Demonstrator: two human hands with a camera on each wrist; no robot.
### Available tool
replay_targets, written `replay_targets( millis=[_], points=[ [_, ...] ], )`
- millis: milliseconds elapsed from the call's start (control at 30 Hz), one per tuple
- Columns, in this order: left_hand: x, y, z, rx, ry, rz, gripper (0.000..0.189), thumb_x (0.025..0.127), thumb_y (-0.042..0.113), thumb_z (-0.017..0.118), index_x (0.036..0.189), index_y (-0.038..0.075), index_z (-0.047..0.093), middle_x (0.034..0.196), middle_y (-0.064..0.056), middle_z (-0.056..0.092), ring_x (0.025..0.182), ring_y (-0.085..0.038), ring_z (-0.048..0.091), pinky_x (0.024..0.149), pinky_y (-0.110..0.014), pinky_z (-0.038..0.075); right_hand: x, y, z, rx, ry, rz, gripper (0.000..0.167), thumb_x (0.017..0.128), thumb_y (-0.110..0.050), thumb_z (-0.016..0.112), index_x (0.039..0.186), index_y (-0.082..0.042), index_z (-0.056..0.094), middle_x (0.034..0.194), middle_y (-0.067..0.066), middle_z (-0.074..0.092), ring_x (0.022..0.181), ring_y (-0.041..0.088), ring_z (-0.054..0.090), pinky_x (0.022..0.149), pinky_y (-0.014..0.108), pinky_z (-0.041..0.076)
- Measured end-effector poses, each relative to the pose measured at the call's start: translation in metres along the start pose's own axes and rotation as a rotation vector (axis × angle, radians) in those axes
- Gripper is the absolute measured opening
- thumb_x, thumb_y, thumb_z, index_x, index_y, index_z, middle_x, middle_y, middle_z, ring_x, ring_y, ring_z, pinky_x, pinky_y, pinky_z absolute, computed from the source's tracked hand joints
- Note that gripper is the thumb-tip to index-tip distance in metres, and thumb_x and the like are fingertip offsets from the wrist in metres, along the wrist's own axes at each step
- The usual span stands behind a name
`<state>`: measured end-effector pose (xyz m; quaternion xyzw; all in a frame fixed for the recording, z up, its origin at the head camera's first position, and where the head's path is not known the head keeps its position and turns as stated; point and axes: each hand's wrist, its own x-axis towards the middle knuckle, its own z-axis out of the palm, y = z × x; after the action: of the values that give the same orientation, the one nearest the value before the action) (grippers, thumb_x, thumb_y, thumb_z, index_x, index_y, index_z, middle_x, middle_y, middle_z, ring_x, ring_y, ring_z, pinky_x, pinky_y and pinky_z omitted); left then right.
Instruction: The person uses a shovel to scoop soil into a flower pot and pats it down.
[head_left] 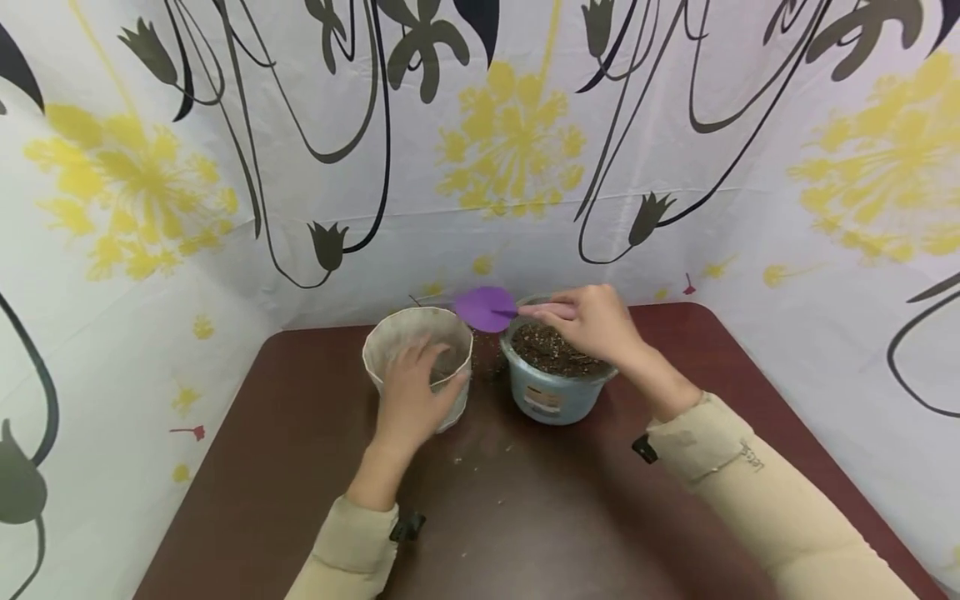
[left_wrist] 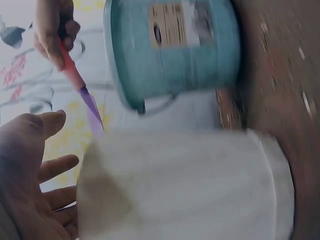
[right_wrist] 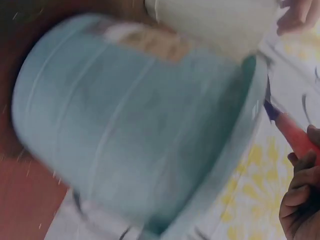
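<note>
A patterned cloth [head_left: 480, 242] hangs behind the dark surface [head_left: 315, 467], probably to give the work a plain enclosure. On the surface, toward its far edge, stands the blue bucket [head_left: 577, 402], upright on the right, which puts it within the right arm's reach. The white pot [left_wrist: 185, 185] stands upright just to its left, likely kept near so the path between the two mouths is short. Dark soil [head_left: 551, 350] lies in the bucket; how full the pot is cannot be told.

The left hand [head_left: 414, 392] is at the pot's mouth, its fingers spread and loosely bent, with hold of nothing; whether they touch the rim is unclear. That position seems suited to steadying the pot. The right hand [head_left: 597, 322] has its fingers closed around the pink handle of the trowel [head_left: 486, 309], whose purple blade points left over the gap between the containers. Gripping by the handle leaves the blade free. Small crumbs [head_left: 458, 460] dot the surface in front.
</note>
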<state>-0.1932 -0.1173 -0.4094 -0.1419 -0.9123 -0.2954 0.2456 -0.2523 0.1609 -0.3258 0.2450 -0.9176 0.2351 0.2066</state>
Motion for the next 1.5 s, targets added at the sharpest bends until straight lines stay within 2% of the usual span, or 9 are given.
replay_targets(
  millis=[167, 400, 500, 667, 833, 1033, 1167, 1333, 1500],
  points=[
    [0.006, 0.026, 0.02, -0.047, -0.069, 0.023, 0.05, 0.094, 0.043, 0.07, 0.13, 0.008, 0.065, 0.139, -0.015, 0.06, 0.129, -0.036, 0.054, 0.109, -0.054, 0.041, -0.011, 0.023, -0.028, -0.051, -0.007, 0.074, 0.034, 0.091, -0.031, 0.077, 0.104, 0.0, 0.079, 0.09, 0.018, 0.076, 0.073, 0.034, 0.072, 0.064, 0.047, 0.056],
    [0.007, 0.052, 0.041, -0.114, -0.238, 0.023, 0.058, 0.097, 0.047, 0.065, 0.141, 0.01, 0.058, 0.151, -0.014, 0.049, 0.135, -0.036, 0.05, 0.109, -0.052, 0.042, -0.02, 0.047, -0.066, -0.093, -0.102, 0.033, 0.026, 0.088, -0.02, 0.08, 0.105, -0.001, 0.079, 0.093, 0.013, 0.077, 0.088, 0.038, 0.073, 0.074, 0.051, 0.055],
    [0.007, 0.058, 0.051, -0.115, -0.302, 0.007, 0.061, 0.097, 0.048, 0.065, 0.146, 0.012, 0.054, 0.158, -0.016, 0.039, 0.14, -0.038, 0.044, 0.109, -0.054, 0.042, -0.021, 0.054, -0.056, -0.16, -0.093, -0.024, 0.022, 0.085, -0.012, 0.081, 0.105, -0.003, 0.079, 0.095, 0.012, 0.077, 0.084, 0.038, 0.071, 0.071, 0.05, 0.054],
    [0.005, 0.058, 0.063, -0.079, -0.371, -0.03, 0.065, 0.097, 0.052, 0.063, 0.151, 0.018, 0.05, 0.165, -0.016, 0.025, 0.145, -0.039, 0.035, 0.109, -0.057, 0.041, -0.028, 0.063, -0.013, -0.229, -0.02, -0.208, 0.029, 0.084, 0.004, 0.078, 0.111, -0.006, 0.078, 0.091, 0.013, 0.072, 0.072, 0.033, 0.068, 0.059, 0.043, 0.054],
    [0.007, 0.057, 0.067, -0.088, -0.367, -0.022, 0.063, 0.098, 0.05, 0.063, 0.15, 0.019, 0.05, 0.166, -0.017, 0.022, 0.146, -0.04, 0.034, 0.11, -0.058, 0.039, -0.025, 0.061, -0.029, -0.263, -0.189, -0.33, 0.027, 0.083, 0.002, 0.08, 0.107, -0.008, 0.08, 0.081, 0.006, 0.065, 0.067, 0.025, 0.065, 0.054, 0.036, 0.051],
    [0.01, 0.06, 0.069, -0.059, -0.317, -0.037, 0.058, 0.096, 0.053, 0.064, 0.144, 0.02, 0.058, 0.165, -0.015, 0.026, 0.14, -0.041, 0.041, 0.109, -0.057, 0.04, -0.004, 0.042, -0.068, -0.413, -0.3, -0.174, 0.012, 0.082, -0.003, 0.08, 0.079, -0.013, 0.074, 0.079, 0.005, 0.067, 0.076, 0.033, 0.068, 0.061, 0.048, 0.055],
    [0.013, 0.064, 0.071, -0.062, -0.308, -0.074, 0.059, 0.095, 0.059, 0.062, 0.139, 0.019, 0.061, 0.164, -0.016, 0.028, 0.138, -0.04, 0.043, 0.105, -0.057, 0.043, 0.001, 0.031, -0.059, -0.549, -0.302, -0.16, 0.018, 0.084, -0.004, 0.077, 0.07, -0.011, 0.069, 0.075, 0.01, 0.068, 0.066, 0.035, 0.065, 0.056, 0.052, 0.055],
    [0.015, 0.069, 0.073, -0.054, -0.294, -0.107, 0.059, 0.095, 0.059, 0.062, 0.136, 0.018, 0.063, 0.163, -0.02, 0.028, 0.133, -0.04, 0.047, 0.1, -0.056, 0.046, -0.005, 0.028, -0.036, -0.706, -0.316, -0.306, 0.039, 0.083, 0.011, 0.068, 0.056, -0.013, 0.052, 0.06, 0.008, 0.057, 0.05, 0.025, 0.055, 0.045, 0.043, 0.051],
    [0.016, 0.07, 0.074, 0.022, -0.272, -0.091, 0.058, 0.093, 0.06, 0.063, 0.133, 0.018, 0.064, 0.16, -0.023, 0.032, 0.124, -0.038, 0.053, 0.096, -0.051, 0.049, -0.004, 0.028, -0.041, -0.668, -0.382, -0.283, 0.037, 0.084, -0.001, 0.075, 0.058, -0.013, 0.052, 0.06, 0.006, 0.055, 0.052, 0.027, 0.057, 0.049, 0.047, 0.053]
  ],
)
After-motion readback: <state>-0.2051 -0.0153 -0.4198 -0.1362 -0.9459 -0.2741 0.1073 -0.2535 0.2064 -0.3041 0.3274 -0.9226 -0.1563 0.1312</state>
